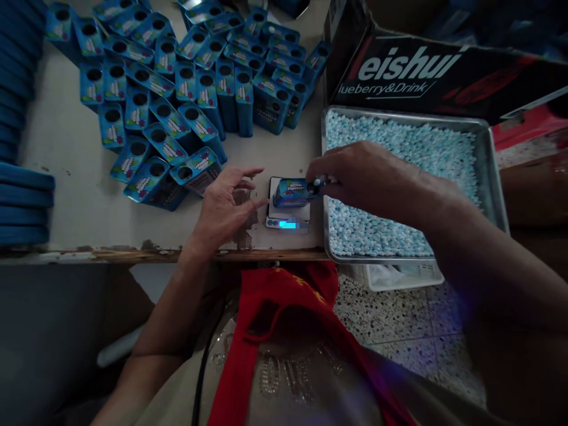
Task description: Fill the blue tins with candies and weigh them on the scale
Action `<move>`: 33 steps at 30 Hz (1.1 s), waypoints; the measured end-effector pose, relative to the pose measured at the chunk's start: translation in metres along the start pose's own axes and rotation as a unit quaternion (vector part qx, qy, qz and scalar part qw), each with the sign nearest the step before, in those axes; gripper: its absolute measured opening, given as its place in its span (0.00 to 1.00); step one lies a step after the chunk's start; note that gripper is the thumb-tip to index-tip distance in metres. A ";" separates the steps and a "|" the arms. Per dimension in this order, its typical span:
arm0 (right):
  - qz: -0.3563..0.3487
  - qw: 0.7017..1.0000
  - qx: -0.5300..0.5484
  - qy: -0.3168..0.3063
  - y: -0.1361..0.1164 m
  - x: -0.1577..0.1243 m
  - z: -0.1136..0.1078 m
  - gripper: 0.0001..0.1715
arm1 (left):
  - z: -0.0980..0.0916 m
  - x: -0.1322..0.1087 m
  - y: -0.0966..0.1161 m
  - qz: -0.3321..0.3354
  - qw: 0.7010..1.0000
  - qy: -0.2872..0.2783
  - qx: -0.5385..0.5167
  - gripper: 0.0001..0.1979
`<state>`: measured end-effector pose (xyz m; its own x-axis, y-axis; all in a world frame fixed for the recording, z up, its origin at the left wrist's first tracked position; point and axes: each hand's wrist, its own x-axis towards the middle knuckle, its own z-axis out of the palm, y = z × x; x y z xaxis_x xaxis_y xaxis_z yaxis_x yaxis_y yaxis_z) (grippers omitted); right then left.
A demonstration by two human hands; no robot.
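Note:
A blue printed tin (290,190) stands on a small white scale (271,214) with a lit display, near the table's front edge. My right hand (339,171) is at the tin's right end, its fingers pinched together by the dark round opening; small pale pieces show at the fingertips. Just left of the scale is my left hand (231,204), fingers apart and holding nothing, one fingertip near the tin. A metal tray (497,171) of small blue and white candies lies under my right hand and forearm.
Many upright blue tins (168,118) crowd the table's back left. Blue stacks (24,204) line the far left. A black printed cardboard box (444,74) stands behind the tray. Below the tray is a white plastic container (406,281).

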<state>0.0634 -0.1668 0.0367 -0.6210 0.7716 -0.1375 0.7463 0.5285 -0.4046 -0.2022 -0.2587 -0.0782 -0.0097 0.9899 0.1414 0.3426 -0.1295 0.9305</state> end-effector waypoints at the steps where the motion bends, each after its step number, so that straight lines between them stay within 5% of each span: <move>1: -0.021 0.999 -0.040 -0.024 -0.002 0.000 -0.002 0.20 | -0.001 0.000 -0.001 0.002 1.000 -0.001 0.003 0.28; 7: -0.012 0.994 -0.103 -0.042 -0.019 -0.001 -0.011 0.17 | -0.004 0.001 -0.006 0.010 1.000 0.003 -0.003 0.29; 11: 0.049 0.992 -0.111 0.032 0.009 -0.025 -0.011 0.13 | -0.008 -0.001 -0.004 -0.003 1.000 0.015 0.004 0.26; 14: 0.128 0.981 -0.146 -0.009 0.055 -0.062 0.011 0.12 | -0.013 -0.003 -0.006 -0.011 1.000 0.017 0.008 0.23; 16: 0.119 0.981 -0.139 -0.061 0.081 -0.087 0.037 0.26 | -0.014 -0.004 -0.008 -0.012 1.000 0.014 0.013 0.22; 19: 0.089 0.986 -0.137 -0.043 0.099 -0.105 0.077 0.39 | -0.010 -0.003 -0.004 -0.019 0.999 0.002 0.029 0.21; 22: 0.095 0.987 -0.133 -0.005 0.099 -0.096 0.093 0.28 | -0.002 0.001 0.009 -0.011 0.999 -0.010 0.044 0.21; 27: 0.141 0.989 0.023 0.025 0.111 -0.077 0.072 0.11 | -0.007 0.001 0.025 0.030 0.998 0.009 0.063 0.23; 30: 0.215 0.948 0.222 0.078 0.123 -0.083 0.060 0.07 | -0.017 -0.005 0.024 -0.008 0.995 0.032 0.089 0.22; 33: 0.237 0.901 0.361 0.052 0.126 -0.087 0.057 0.10 | -0.017 -0.009 0.022 -0.032 0.994 0.041 0.094 0.21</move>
<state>0.1978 -0.1871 -0.0540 -0.2203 0.8991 -0.3783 0.5477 -0.2069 -0.8107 -0.2108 -0.2710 -0.0536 -0.1120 0.9867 0.1180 0.5088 -0.0450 0.8597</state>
